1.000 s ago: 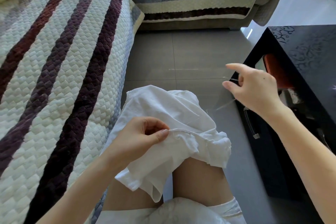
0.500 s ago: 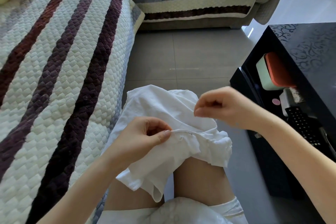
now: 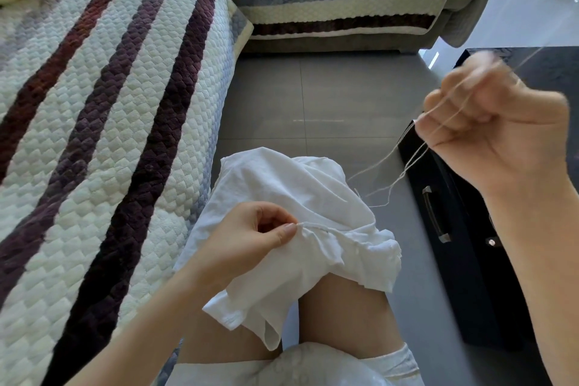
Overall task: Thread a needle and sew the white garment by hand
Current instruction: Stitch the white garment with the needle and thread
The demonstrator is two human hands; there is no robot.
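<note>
The white garment [image 3: 283, 194] lies bunched over the person's bare knees [image 3: 341, 307], one corner hanging down between the thighs. The left hand [image 3: 247, 240] rests on the garment's near side. Its fingers [image 3: 283, 233] are pressed together, thumb against forefinger, pinching a small raised fold of the cloth.

The right hand [image 3: 498, 138] is lifted well above and to the right of the garment. Its fingers [image 3: 454, 103] are curled into a loose fist around pale thread [image 3: 388, 160]. Several strands cross the knuckles and run down in slack lines to the garment's right edge, where a short loose end sticks out. A needle may be in that fist, but the hand is blurred and none can be made out.

Left of the garment is a sofa [image 3: 103, 122] with a quilted cream cover striped in dark purple. Beyond the garment is grey tiled floor [image 3: 313, 97]. To the right of the garment stands a black cabinet [image 3: 463, 260] with a metal drawer handle [image 3: 434, 216].
</note>
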